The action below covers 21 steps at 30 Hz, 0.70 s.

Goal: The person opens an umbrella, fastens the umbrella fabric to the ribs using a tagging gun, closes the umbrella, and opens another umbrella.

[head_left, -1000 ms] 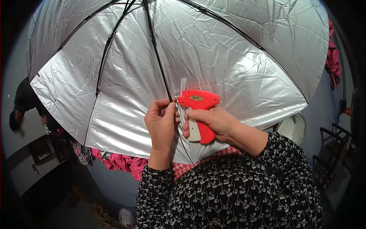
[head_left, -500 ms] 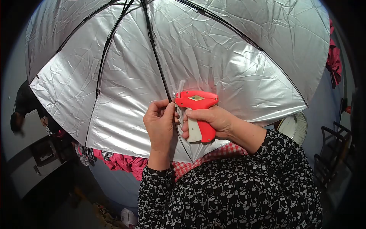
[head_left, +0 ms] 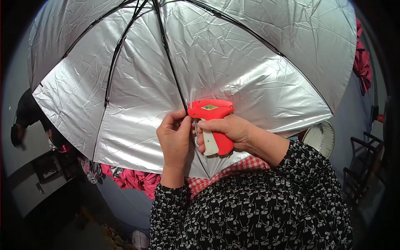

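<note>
An opened umbrella [head_left: 137, 87] with a silver lining spreads in front of me, its underside facing me. My left hand [head_left: 174, 135] pinches a black umbrella rib [head_left: 173, 66] and the lining around it, near the lower part of the rib. A red and white tagging gun [head_left: 211, 109] is gripped in my right hand [head_left: 227, 129], with fingers wrapped about its white trigger. The gun's nose is against the rib, just beside my left fingertips. The needle and the exact pinched spot are hidden behind the fingers.
Pink cloth [head_left: 135, 181] lies bunched under the umbrella's lower edge, and more pink fabric [head_left: 361, 62] hangs at the right. A round metal tin [head_left: 320, 139] sits by the right edge. Another person's dark sleeve [head_left: 30, 110] shows at far left. Black metal frames [head_left: 362, 166] stand at right.
The tagging gun has moved slightly left, bringing its nose up to the rib at my left fingertips. My left hand keeps its pinch in about the same place.
</note>
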Each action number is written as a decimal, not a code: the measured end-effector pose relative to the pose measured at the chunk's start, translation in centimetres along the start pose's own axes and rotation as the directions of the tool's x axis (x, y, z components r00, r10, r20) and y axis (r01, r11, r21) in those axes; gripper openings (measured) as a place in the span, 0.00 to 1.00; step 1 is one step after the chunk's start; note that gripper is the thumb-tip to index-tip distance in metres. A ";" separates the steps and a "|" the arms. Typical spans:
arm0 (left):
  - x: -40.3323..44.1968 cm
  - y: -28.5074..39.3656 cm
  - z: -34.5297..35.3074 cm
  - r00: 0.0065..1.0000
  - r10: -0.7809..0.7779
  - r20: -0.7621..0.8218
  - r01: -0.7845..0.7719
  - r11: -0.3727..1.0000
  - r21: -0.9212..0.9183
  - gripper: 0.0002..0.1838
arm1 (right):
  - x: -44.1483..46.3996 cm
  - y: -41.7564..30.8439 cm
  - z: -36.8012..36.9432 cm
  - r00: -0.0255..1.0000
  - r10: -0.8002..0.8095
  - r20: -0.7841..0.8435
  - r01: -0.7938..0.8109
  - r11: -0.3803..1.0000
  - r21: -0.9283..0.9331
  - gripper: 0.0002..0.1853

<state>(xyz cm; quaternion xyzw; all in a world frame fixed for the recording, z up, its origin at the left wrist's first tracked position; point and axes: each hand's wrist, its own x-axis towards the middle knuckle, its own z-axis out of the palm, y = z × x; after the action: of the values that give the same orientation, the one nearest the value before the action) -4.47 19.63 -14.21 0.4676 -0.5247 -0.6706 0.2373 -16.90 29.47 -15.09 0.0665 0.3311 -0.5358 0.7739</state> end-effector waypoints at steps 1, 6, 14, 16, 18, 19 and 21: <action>-0.1 0.2 0.0 1.000 0.001 0.005 -0.001 1.000 -0.002 0.05 | 0.1 0.0 0.2 1.000 -0.005 -0.003 0.005 1.000 -0.001 0.12; -0.4 1.0 -0.3 0.997 -0.002 0.072 -0.001 0.999 0.049 0.07 | -0.1 -0.2 1.0 0.990 -0.114 -0.081 0.088 0.958 -0.273 0.12; 1.9 -0.9 -9.5 0.855 0.507 0.112 -0.252 0.218 0.943 0.31 | -8.1 -1.2 -6.6 0.942 -0.323 -0.091 0.259 0.872 -0.416 0.11; 3.7 0.7 -8.5 0.848 0.512 0.134 -0.093 -0.106 0.990 0.34 | -8.4 -0.8 -6.8 0.922 -0.364 -0.132 0.298 0.885 -0.358 0.11; 8.7 1.7 -6.3 0.554 0.703 0.446 -0.568 -0.073 0.820 0.33 | -5.7 -0.9 -3.9 0.939 -0.291 -0.184 0.225 0.923 -0.312 0.12; 9.9 1.8 -3.7 0.709 0.641 0.295 -0.544 0.230 0.807 0.32 | -4.6 -1.2 -3.5 0.944 -0.253 -0.210 0.188 0.940 -0.286 0.12; 11.2 1.6 1.9 0.826 0.543 0.150 -0.473 0.526 0.707 0.29 | -2.4 -2.3 -3.1 0.941 -0.250 -0.227 0.183 0.942 -0.282 0.12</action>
<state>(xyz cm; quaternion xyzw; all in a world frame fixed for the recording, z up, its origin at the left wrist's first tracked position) -11.47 10.93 -16.96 0.3775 -0.8450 -0.2901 0.2434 -20.81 31.86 -15.51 -0.0020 0.5014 -0.5574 0.6617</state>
